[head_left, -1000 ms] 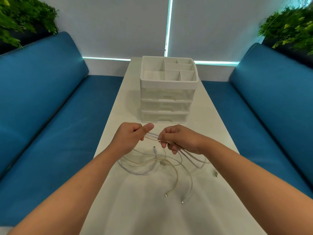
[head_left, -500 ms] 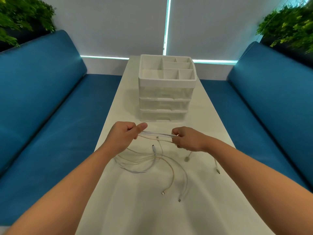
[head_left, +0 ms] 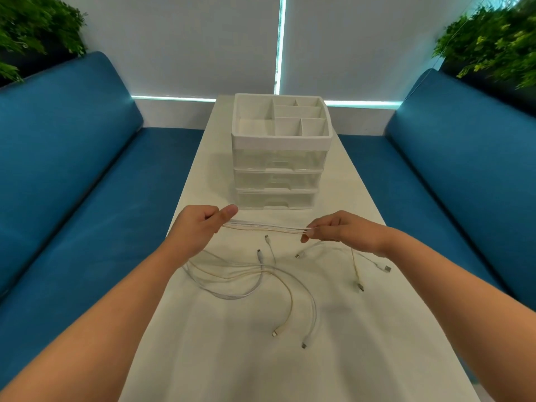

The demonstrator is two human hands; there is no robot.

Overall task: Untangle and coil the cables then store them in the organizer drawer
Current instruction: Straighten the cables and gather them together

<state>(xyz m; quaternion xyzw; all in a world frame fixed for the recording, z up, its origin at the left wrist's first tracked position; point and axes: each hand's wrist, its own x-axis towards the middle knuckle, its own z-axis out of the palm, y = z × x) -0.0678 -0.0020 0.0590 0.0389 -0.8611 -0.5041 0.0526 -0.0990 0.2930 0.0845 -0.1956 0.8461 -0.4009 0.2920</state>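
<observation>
Several thin white and cream cables (head_left: 266,227) run taut between my two hands above the white table (head_left: 220,358). My left hand (head_left: 200,227) grips the strands in a fist, thumb pressed on top. My right hand (head_left: 333,229) pinches the same strands between thumb and fingertips. Loose lengths of the cables loop on the table below, with plug ends (head_left: 304,343) lying toward me and to the right. The white organizer (head_left: 280,142) stands beyond my hands, with three clear drawers, all pushed in, under an open divided top tray.
Blue sofa seats (head_left: 72,198) run along both long sides of the narrow table. Green plants (head_left: 493,42) sit behind the backrests in both corners. A blind-covered window fills the far wall.
My right hand has slid rightward along the cables, away from my left hand, drawing the strands out into a longer straight span. More plug ends now trail on the table at the right.
</observation>
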